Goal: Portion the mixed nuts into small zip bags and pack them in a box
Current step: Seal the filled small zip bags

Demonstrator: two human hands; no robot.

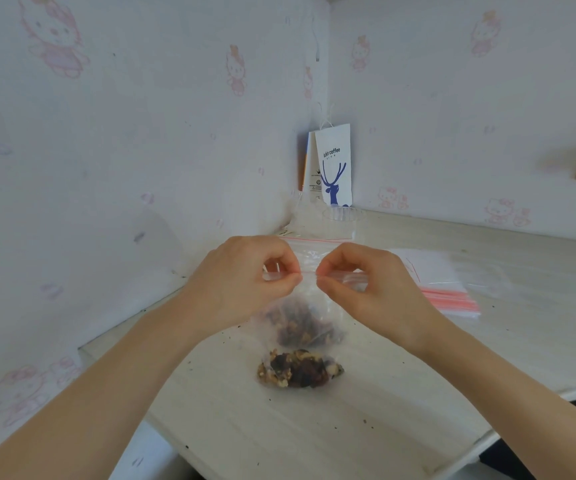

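**Zip bag of mixed nuts pinched at its seal strip by both hands**

At the centre of the frame, a small clear zip bag (309,306) is held above a pale table (366,427). Its red-lined top edge is gripped from both sides: the left hand (245,275) pinches the strip between thumb and forefinger just left of centre, and the right hand (366,282) pinches it in the same manner just right of centre. The fingertips of the two hands lie close together, with a short stretch of the seal line visible between them. Mixed nuts (300,323) are seen through the plastic, gathered in the lower part of the bag.

Directly below, in the lower centre of the frame, a second portion of nuts (298,368) in clear plastic rests on the table, just beside the bottom of the held bag. Dark crumbs are scattered over the surface around it.

To the right of the hands, a stack of empty zip bags (446,292) with red seal strips lies flat on the table. In the corner at upper centre, a white paper bag (333,164) printed with a blue deer stands against the wallpapered wall (141,133).
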